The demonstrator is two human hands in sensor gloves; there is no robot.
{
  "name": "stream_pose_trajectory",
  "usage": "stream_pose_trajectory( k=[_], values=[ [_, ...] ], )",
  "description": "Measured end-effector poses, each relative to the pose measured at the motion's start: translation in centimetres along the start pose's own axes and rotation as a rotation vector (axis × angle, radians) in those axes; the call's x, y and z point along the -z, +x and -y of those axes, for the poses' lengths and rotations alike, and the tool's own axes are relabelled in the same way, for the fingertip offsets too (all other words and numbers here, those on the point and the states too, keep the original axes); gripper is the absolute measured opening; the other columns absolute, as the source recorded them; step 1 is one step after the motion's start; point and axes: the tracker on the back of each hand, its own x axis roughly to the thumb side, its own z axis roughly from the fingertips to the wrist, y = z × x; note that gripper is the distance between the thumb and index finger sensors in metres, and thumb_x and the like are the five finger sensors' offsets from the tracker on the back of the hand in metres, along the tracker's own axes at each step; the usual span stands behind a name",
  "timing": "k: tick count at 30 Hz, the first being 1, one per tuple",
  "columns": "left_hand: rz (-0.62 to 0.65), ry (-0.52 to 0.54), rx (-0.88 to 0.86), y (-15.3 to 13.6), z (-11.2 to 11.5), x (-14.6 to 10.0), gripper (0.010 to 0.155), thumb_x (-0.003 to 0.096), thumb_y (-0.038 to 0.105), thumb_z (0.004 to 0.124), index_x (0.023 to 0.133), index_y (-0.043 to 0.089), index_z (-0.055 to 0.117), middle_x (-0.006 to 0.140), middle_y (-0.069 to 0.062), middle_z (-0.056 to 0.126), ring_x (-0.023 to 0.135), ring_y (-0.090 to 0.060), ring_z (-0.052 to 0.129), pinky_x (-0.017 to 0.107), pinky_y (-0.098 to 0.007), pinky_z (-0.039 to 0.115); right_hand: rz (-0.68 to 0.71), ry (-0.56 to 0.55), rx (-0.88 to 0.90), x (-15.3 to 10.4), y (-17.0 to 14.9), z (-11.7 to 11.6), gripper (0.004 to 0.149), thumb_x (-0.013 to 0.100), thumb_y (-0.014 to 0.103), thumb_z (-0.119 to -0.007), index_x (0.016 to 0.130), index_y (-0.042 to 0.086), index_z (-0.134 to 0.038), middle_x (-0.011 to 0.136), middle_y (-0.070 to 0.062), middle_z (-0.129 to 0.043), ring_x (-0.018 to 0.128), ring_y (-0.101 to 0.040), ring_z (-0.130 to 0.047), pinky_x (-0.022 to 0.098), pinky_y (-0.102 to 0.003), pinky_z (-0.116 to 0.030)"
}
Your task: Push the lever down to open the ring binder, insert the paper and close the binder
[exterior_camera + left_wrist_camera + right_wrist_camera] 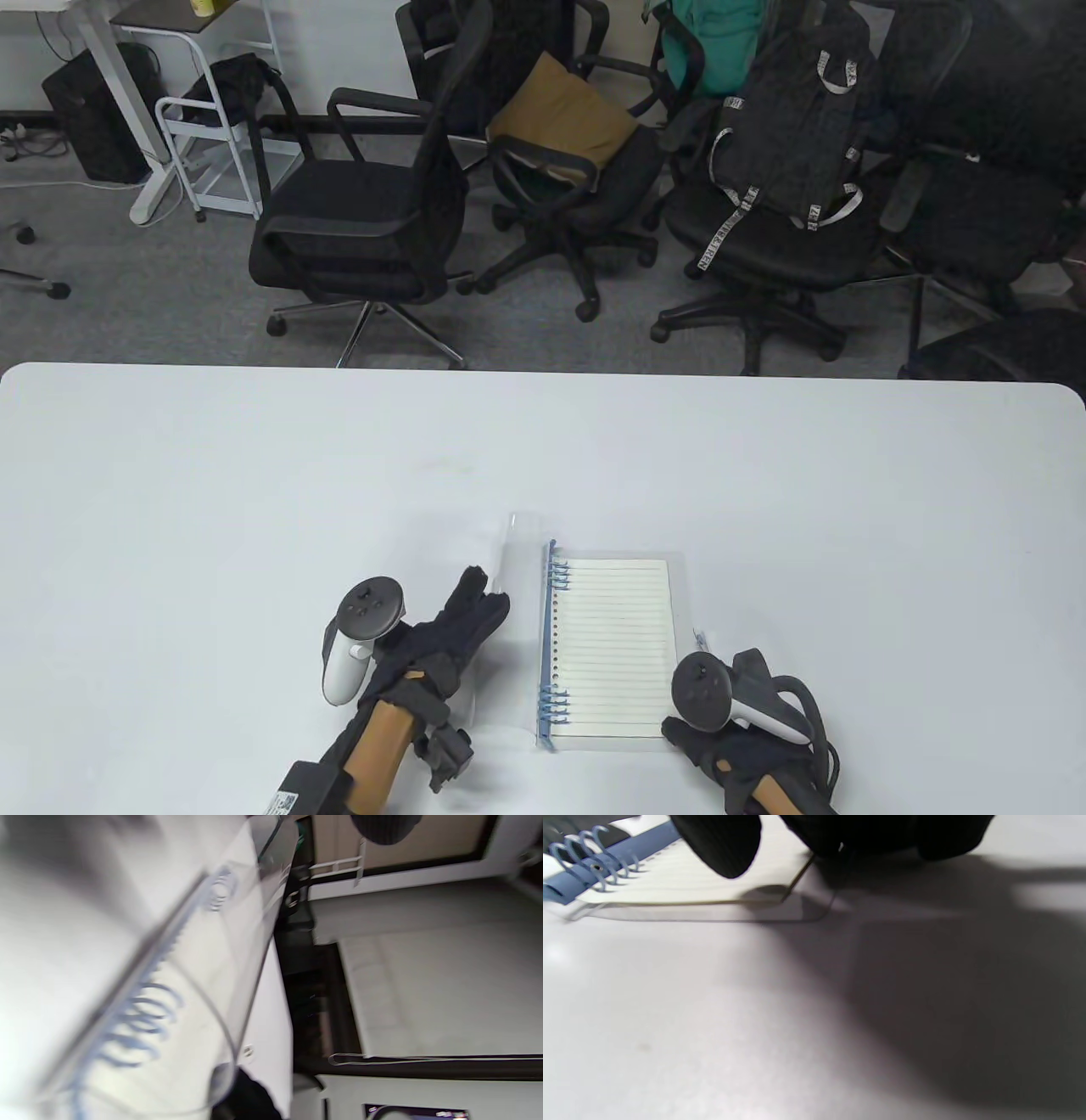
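Clear-plastic ring binder (679, 567) is seen open near the table's (254, 509) front edge, blue spine (545, 645) running front-to-back, lined paper (611, 649) on the rings. Left hand (450, 632) lies straight-fingered against the raised cover (509, 552); right hand (721, 751) pinches the paper's near corner.

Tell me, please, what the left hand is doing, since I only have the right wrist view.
Observer: The left hand reaches to the binder's clear front cover, which stands raised to the left of the blue spine.
Operator: Does it grip the cover?
Observer: I cannot tell. In the table view its fingers stretch toward the cover.
Operator: Is there a second set of rings?
Observer: Yes. The far rings sit at the far end of the lined paper, matching the near rings.
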Motion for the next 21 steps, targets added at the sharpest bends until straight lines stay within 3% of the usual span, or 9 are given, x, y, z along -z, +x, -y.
stream_pose_trajectory(
  k=[2,5,7,9,12,13,17,21],
  values=[
    [0.107,0.047,-0.045,0.5,0.0,-0.2,0.094,0.0666,0.060,0.059,0.125,0.006,0.008,0.128,-0.030,0.021,0.107,-0.066,0.054,0.071,-0.081,0.050,0.001,0.001,0.004,0.0,0.0,0.0,0.065,0.065,0.035,-0.065,0.113,-0.002,-0.043,0.112,-0.033,-0.037,0.099,-0.055,-0.041,0.069,-0.067,-0.051],
    [0.275,0.065,-0.110,1.8,0.0,-0.6,0.094,0.0664,0.057,0.059,0.122,0.006,0.004,0.128,-0.024,0.023,0.111,-0.044,0.068,0.077,-0.071,0.057,0.002,0.004,0.009,0.0,-0.1,0.0,0.065,0.065,0.035,-0.065,0.113,-0.003,-0.043,0.112,-0.033,-0.037,0.099,-0.056,-0.041,0.069,-0.068,-0.051],
    [0.340,-0.077,-0.181,2.9,0.5,-0.7,0.093,0.0669,0.058,0.056,0.121,0.007,-0.001,0.130,-0.023,0.020,0.115,-0.043,0.063,0.079,-0.071,0.053,0.001,0.002,0.016,0.1,-0.1,0.1,0.064,0.065,0.035,-0.065,0.113,-0.002,-0.043,0.112,-0.033,-0.037,0.099,-0.055,-0.041,0.069,-0.067,-0.051],
    [0.352,-0.184,-0.246,3.3,1.2,-0.6,0.089,0.0669,0.059,0.054,0.125,0.008,0.008,0.131,-0.021,0.027,0.119,-0.047,0.052,0.080,-0.074,0.048,0.002,0.001,0.026,0.1,-0.3,0.1,0.064,0.065,0.034,-0.065,0.113,-0.002,-0.044,0.112,-0.033,-0.038,0.099,-0.055,-0.041,0.069,-0.067,-0.051],
    [0.334,-0.270,-0.254,3.1,2.6,-0.2,0.085,0.0674,0.058,0.051,0.127,0.011,0.015,0.133,-0.020,0.030,0.121,-0.045,0.046,0.080,-0.076,0.043,0.003,-0.007,0.040,0.0,-0.5,0.1,0.063,0.065,0.033,-0.064,0.113,-0.002,-0.044,0.112,-0.033,-0.038,0.099,-0.054,-0.042,0.069,-0.067,-0.051],
    [0.310,-0.294,-0.218,3.1,3.2,0.0,0.081,0.0675,0.057,0.052,0.128,0.012,0.022,0.133,-0.019,0.035,0.121,-0.046,0.047,0.079,-0.076,0.042,0.003,-0.012,0.043,0.0,-0.5,0.1,0.062,0.065,0.033,-0.064,0.113,-0.002,-0.044,0.112,-0.033,-0.038,0.099,-0.054,-0.042,0.069,-0.067,-0.052],
    [0.243,-0.331,0.228,3.1,5.8,0.6,0.075,0.0681,0.055,0.051,0.128,0.014,0.035,0.132,-0.017,0.042,0.120,-0.044,0.046,0.078,-0.076,0.038,0.015,-0.034,0.069,-0.1,-0.9,0.1,0.061,0.065,0.031,-0.064,0.112,-0.001,-0.045,0.112,-0.032,-0.040,0.099,-0.054,-0.043,0.069,-0.065,-0.054],
    [0.196,-0.415,0.539,2.7,8.6,0.8,0.073,0.0683,0.053,0.052,0.128,0.013,0.037,0.131,-0.017,0.042,0.120,-0.043,0.044,0.077,-0.075,0.032,0.045,-0.017,0.175,-0.2,-2.1,0.4,0.061,0.065,0.030,-0.064,0.113,-0.001,-0.043,0.112,-0.033,-0.038,0.100,-0.052,-0.041,0.070,-0.064,-0.052]
  ],
)
